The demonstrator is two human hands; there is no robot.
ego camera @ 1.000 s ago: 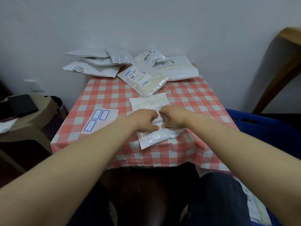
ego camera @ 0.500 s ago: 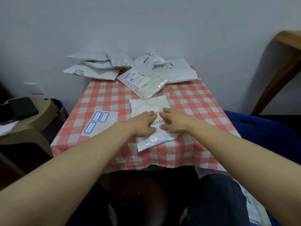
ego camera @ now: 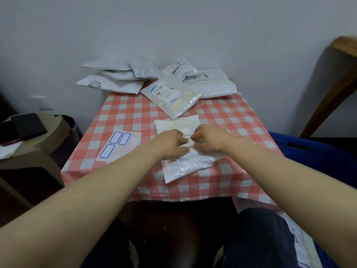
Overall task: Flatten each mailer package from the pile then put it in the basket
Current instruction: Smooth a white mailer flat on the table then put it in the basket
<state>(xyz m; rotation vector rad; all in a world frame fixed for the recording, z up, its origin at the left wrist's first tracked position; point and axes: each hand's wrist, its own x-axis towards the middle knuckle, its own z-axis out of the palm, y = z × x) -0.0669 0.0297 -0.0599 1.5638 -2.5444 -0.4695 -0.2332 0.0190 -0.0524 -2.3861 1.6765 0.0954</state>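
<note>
A white mailer (ego camera: pixel 185 165) lies near the front edge of the red-checked table (ego camera: pixel 231 117). My left hand (ego camera: pixel 171 145) and my right hand (ego camera: pixel 209 139) both press down on its middle, fingertips nearly meeting over the barcode label. The pile of several white mailers (ego camera: pixel 173 97) sits along the table's back edge against the wall. The blue basket (ego camera: pixel 309 149) stands on the floor to the right of the table, and flat mailers (ego camera: pixel 301 246) lie in its near end.
A white sheet with blue label boxes (ego camera: pixel 119 146) lies on the table left of my hands. A beige stool (ego camera: pixel 38 153) holding a black object (ego camera: pixel 27 126) stands to the left. A wooden frame (ego camera: pixel 338 78) leans at the right.
My fingers lay flatter and a little apart on the mailer half a second ago. Now both hands have drawn in, fingertips close together at the barcode. The mailer has stayed in place.
</note>
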